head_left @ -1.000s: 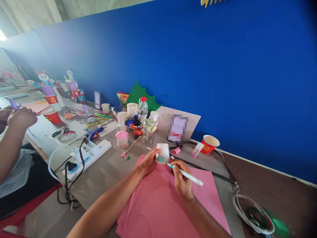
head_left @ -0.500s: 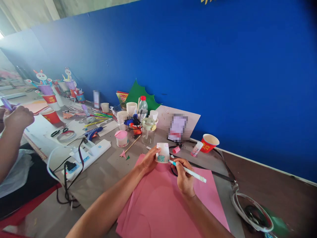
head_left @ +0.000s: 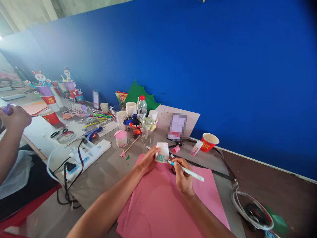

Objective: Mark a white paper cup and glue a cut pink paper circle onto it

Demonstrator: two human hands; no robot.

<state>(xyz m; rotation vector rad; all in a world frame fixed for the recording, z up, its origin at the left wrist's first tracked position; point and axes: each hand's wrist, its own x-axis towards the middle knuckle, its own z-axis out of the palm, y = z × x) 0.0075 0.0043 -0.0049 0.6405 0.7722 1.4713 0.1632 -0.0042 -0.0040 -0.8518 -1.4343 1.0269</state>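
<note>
My left hand [head_left: 148, 159] is closed on a small white paper cup [head_left: 162, 148], held over the far edge of some pink paper sheets [head_left: 168, 205]. The cup carries a teal patterned patch near its lower edge and small pink marks higher up. A white marker [head_left: 190, 172] with a teal tip end is pinched in my right hand [head_left: 183, 175]. Its tip is at the cup's lower right; whether it touches the surface I cannot tell. Beyond my hands lie a pink cap [head_left: 176, 149] and a glue stick [head_left: 196, 148].
A glass jar [head_left: 148, 130], a pink-topped tub [head_left: 121, 138] and a red cup [head_left: 209, 142] stand behind my hands. To the left are a power strip [head_left: 90, 158], a blue glue gun [head_left: 92, 133] and scissors [head_left: 58, 131]. Another person's hand [head_left: 17, 117] is at far left.
The marker and my right hand have shifted slightly left along the cup's lower edge. The cup stays nearly in place. The other person's hand at far left has moved a little left.
</note>
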